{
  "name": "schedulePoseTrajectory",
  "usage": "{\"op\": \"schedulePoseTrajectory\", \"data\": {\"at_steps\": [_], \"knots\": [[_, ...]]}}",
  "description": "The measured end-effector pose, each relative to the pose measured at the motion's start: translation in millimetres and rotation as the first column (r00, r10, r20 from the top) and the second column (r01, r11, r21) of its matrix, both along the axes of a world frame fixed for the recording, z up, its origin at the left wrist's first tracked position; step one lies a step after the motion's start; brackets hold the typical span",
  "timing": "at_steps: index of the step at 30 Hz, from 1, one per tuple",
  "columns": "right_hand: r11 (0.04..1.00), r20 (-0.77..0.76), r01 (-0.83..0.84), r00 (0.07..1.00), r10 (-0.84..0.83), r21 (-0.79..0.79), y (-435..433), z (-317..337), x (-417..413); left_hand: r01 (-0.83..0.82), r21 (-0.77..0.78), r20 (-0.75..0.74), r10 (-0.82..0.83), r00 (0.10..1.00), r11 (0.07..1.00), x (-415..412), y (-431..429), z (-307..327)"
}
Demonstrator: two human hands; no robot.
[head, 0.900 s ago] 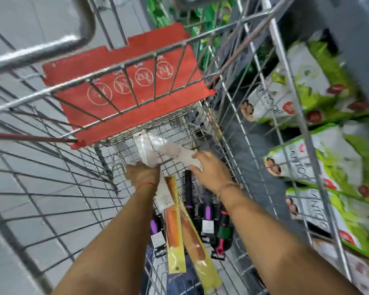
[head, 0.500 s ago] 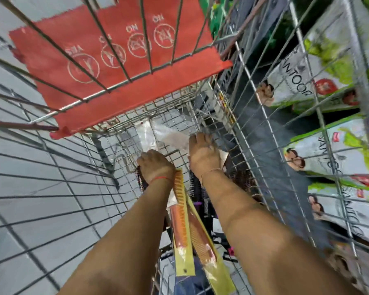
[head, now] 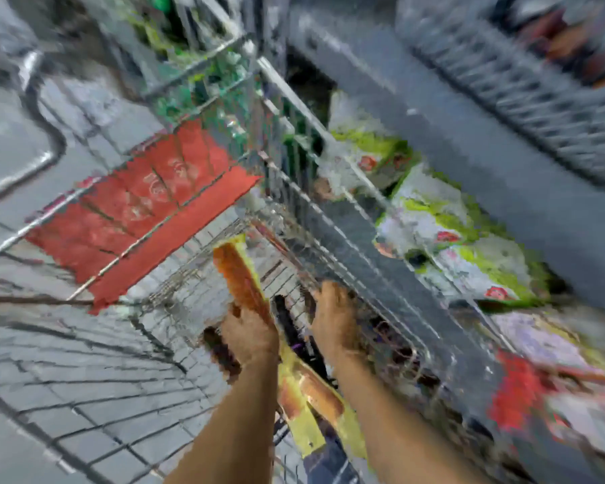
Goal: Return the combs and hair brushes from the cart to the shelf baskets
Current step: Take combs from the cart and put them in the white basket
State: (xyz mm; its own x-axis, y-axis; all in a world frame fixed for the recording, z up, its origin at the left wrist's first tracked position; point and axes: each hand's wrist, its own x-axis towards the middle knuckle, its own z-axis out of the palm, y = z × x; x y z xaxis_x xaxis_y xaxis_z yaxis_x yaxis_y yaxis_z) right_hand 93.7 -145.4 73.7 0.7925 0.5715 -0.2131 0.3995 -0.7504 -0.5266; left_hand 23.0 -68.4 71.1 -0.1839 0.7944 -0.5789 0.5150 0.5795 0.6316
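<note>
Frame heavily blurred. Left hand [head: 250, 338] fingers closed around orange comb in yellow packet [head: 240, 274]; right hand [head: 334, 317] deep in wire cart [head: 203, 288], finger spread unreadable.

— What sort of place is this?

— A shop, in an aisle. A person is looking down into a wire shopping cart [head: 332, 246] whose red fold-down seat flap [head: 147, 218] is carrying round printed symbols.

— What else is showing that?

— Beside the cart, on the right, a grey shelf [head: 503, 176] is running along, and printed green and white packets [head: 444, 218] are lying in a row under it. A grey slotted basket [head: 524, 82] is sitting higher up on the shelving. Grey floor tiles [head: 95, 406] are showing through the cart's wire. The picture is heavily blurred, so the packet labels are not readable.
</note>
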Motion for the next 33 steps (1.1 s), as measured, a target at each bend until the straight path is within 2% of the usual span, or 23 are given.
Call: {"op": "schedulePoseTrajectory", "data": {"at_steps": [2,4,6,8,10,12,15,17,19,21,23,26,28,30,33], "knots": [[0.956,0.148,0.19,0.963,-0.226,0.224,-25,35,-17,0.126,0.166,0.208,-0.159,0.965,0.978,2,-23,38],[0.8,0.078,0.323,0.907,-0.415,0.505,-48,77,-29,0.296,0.309,0.376,-0.402,0.835,0.904,-4,-49,73],[0.639,0.004,0.432,0.827,-0.562,0.636,-77,122,-25,0.437,0.48,0.413,-0.636,0.652,0.761,1,-77,112],[0.482,0.008,0.421,0.747,-0.665,0.768,-116,171,-12,0.481,0.658,0.381,-0.807,0.452,0.58,23,-113,169],[0.34,-0.026,0.392,0.686,-0.727,0.855,-142,216,7,0.484,0.725,0.399,-0.872,0.284,0.489,56,-143,220],[0.215,-0.024,0.341,0.577,-0.816,0.915,-191,262,24,0.532,0.746,0.406,-0.907,0.113,0.4,89,-190,272],[0.205,0.082,0.268,0.407,-0.909,0.941,-277,316,40,0.633,0.735,0.393,-0.913,-0.106,0.243,127,-268,326],[0.238,0.138,0.358,0.283,-0.949,0.903,-338,337,47,0.725,0.684,0.374,-0.891,-0.257,0.079,142,-320,356],[0.263,0.18,0.485,0.212,-0.961,0.834,-397,346,51,0.776,0.627,0.388,-0.837,-0.385,-0.066,154,-365,375],[0.263,0.184,0.615,0.189,-0.965,0.743,-450,347,52,0.827,0.543,0.4,-0.819,-0.411,-0.15,167,-404,384],[0.238,0.175,0.758,0.165,-0.971,0.607,-499,344,56,0.847,0.491,0.294,-0.876,-0.382,-0.205,187,-443,379],[0.209,0.055,0.88,0.205,-0.977,0.426,-552,341,70,0.789,0.478,-0.154,-0.921,-0.357,-0.386,214,-480,367],[0.242,0.003,0.891,0.261,-0.965,0.385,-574,338,82,0.767,0.449,-0.334,-0.882,-0.333,-0.459,226,-494,358],[0.263,-0.014,0.889,0.289,-0.957,0.374,-591,332,90,0.759,0.442,-0.422,-0.858,-0.294,-0.478,236,-502,347],[0.288,-0.031,0.906,0.312,-0.95,0.31,-607,316,98,0.765,0.461,-0.448,-0.862,-0.237,-0.45,245,-514,321]]}}
